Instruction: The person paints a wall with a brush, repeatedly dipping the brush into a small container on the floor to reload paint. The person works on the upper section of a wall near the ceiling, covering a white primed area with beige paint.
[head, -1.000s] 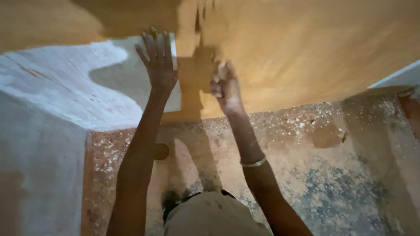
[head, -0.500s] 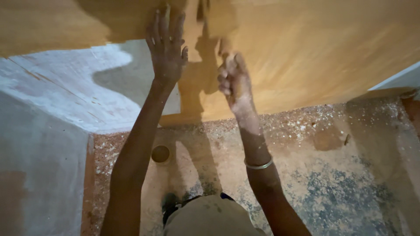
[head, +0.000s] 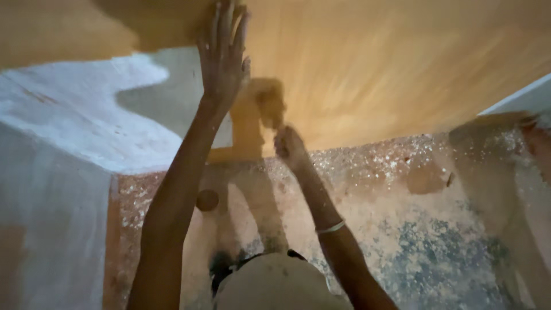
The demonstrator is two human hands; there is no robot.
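Note:
My left hand lies flat against a yellow-orange painted wall, fingers spread and pointing up, and holds nothing. My right hand is lower and to the right, curled into a fist close to the same wall, with a thin bangle on the wrist. Motion blur hides whether anything small sits inside the fist. Both hands cast dark shadows on the paint between them.
A white and grey unpainted patch of wall lies at the left. Below is a speckled, dusty floor with a small round brown thing. A pale rounded shape fills the bottom edge. A pale ledge shows at the right.
My left hand has slid higher up the yellow wall. My right hand has dropped lower and closed into a tighter fist.

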